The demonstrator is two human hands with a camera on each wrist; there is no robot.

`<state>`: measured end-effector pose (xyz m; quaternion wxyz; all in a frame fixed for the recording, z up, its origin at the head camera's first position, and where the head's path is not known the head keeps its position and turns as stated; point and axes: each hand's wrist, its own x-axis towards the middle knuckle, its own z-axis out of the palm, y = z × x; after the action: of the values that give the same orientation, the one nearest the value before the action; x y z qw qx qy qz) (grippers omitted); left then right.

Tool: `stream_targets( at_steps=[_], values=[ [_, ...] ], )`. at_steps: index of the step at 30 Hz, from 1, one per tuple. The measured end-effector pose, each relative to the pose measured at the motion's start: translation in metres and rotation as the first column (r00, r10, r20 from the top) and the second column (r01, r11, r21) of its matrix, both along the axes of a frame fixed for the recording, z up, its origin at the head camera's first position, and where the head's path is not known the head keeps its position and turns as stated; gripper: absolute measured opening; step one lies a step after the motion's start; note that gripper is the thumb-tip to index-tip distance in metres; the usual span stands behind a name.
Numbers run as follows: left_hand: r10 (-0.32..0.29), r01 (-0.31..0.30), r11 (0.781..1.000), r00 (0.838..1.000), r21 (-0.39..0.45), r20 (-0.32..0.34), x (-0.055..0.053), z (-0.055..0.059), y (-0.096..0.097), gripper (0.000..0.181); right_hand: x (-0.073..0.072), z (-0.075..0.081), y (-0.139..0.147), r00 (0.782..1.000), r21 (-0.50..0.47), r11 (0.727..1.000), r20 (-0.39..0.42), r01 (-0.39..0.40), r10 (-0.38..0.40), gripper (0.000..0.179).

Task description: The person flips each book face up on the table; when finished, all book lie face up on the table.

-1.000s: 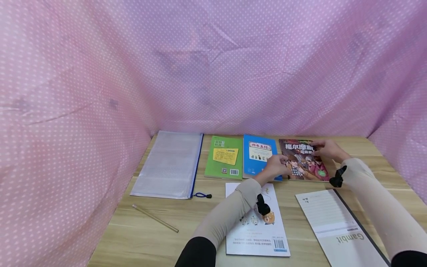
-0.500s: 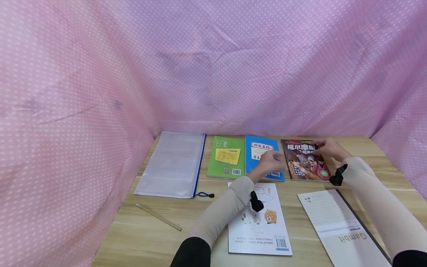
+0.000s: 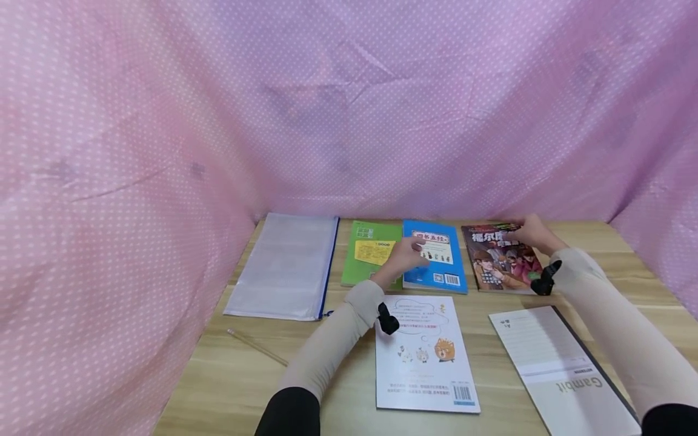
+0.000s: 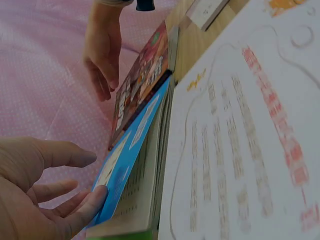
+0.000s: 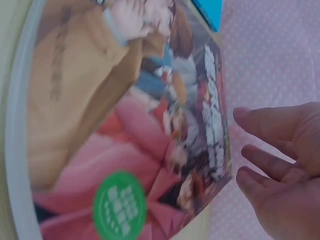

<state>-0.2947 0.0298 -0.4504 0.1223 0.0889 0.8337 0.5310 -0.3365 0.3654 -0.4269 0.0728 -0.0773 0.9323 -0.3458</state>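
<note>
In the head view, my left hand [image 3: 403, 257] is over the left part of a blue book [image 3: 436, 266], beside a green book [image 3: 354, 274]. The left wrist view has that hand's fingers [image 4: 80, 159] spread apart, one fingertip overlapping the blue cover [image 4: 117, 182]; whether it touches is unclear. My right hand [image 3: 537, 235] is at the upper right corner of a dark illustrated book [image 3: 493, 263]. Seen from the right wrist, the hand [image 5: 287, 160] has loosely bent fingers just off that book's edge [image 5: 165, 130], holding nothing.
A white book [image 3: 425, 369] lies in front of the blue one, with a notebook [image 3: 561, 363] to its right. At the left are a translucent zip pouch [image 3: 283, 266] and a pencil [image 3: 256, 347]. Pink dotted cloth [image 3: 349, 121] hangs behind the wooden table [image 3: 218, 387].
My left hand has moved left, from the dark illustrated book's left edge across the blue book to its left side. The right hand has shifted slightly up at the dark book's corner.
</note>
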Motion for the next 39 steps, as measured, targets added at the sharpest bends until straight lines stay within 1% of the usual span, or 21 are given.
stream_targets(
  at_steps=[4, 8, 11, 13, 16, 20, 22, 26, 30, 35, 39],
  values=[
    [0.044, -0.045, 0.997, 0.999, -0.060, -0.013, -0.001, -0.002, -0.010, 0.058, -0.002, 0.004, -0.011, 0.999, -0.024, 0.999, 0.019, -0.045, 0.046, 0.058],
    [0.068, -0.070, 0.991, 0.998, -0.115, -0.018, -0.001, -0.006, -0.015, 0.061, -0.005, 0.004, -0.026, 0.994, -0.068, 0.993, 0.052, -0.095, 0.098, 0.061],
    [0.081, -0.081, 0.989, 0.997, -0.124, -0.005, -0.001, -0.010, -0.018, 0.062, -0.009, 0.000, -0.037, 0.991, -0.105, 0.989, 0.070, -0.108, 0.115, 0.062],
    [0.088, -0.087, 0.988, 0.996, -0.126, 0.001, -0.001, -0.012, -0.019, 0.062, -0.012, -0.004, -0.044, 0.991, -0.119, 0.988, 0.077, -0.102, 0.111, 0.062],
    [0.084, -0.083, 0.989, 0.996, -0.118, 0.004, -0.002, -0.014, -0.021, 0.063, -0.016, -0.010, -0.054, 0.991, -0.139, 0.984, 0.060, -0.114, 0.123, 0.062],
    [0.062, -0.062, 0.991, 0.998, -0.121, -0.005, -0.002, -0.014, -0.022, 0.067, -0.020, -0.017, -0.065, 0.986, -0.157, 0.977, 0.052, -0.147, 0.157, 0.063],
    [0.049, -0.050, 0.989, 0.999, -0.137, -0.012, -0.003, -0.014, -0.022, 0.069, -0.021, -0.018, -0.070, 0.985, -0.167, 0.975, 0.075, -0.143, 0.158, 0.063],
    [0.040, -0.045, 0.983, 0.999, -0.176, -0.031, -0.003, -0.014, -0.023, 0.073, -0.023, -0.021, -0.078, 0.982, -0.147, 0.981, 0.120, -0.128, 0.146, 0.064],
    [0.045, -0.055, 0.978, 0.998, -0.201, -0.051, -0.003, -0.013, -0.023, 0.074, -0.024, -0.024, -0.086, 0.984, -0.126, 0.984, 0.114, -0.125, 0.140, 0.063],
    [0.043, -0.050, 0.973, 0.998, -0.226, -0.036, -0.002, -0.013, -0.024, 0.075, -0.026, -0.029, -0.092, 0.985, -0.112, 0.986, 0.112, -0.121, 0.134, 0.064],
    [0.014, -0.019, 0.970, 1.000, -0.243, -0.023, 0.000, -0.010, -0.027, 0.076, -0.025, -0.028, -0.093, 0.983, -0.107, 0.985, 0.113, -0.134, 0.145, 0.065]
  ],
)
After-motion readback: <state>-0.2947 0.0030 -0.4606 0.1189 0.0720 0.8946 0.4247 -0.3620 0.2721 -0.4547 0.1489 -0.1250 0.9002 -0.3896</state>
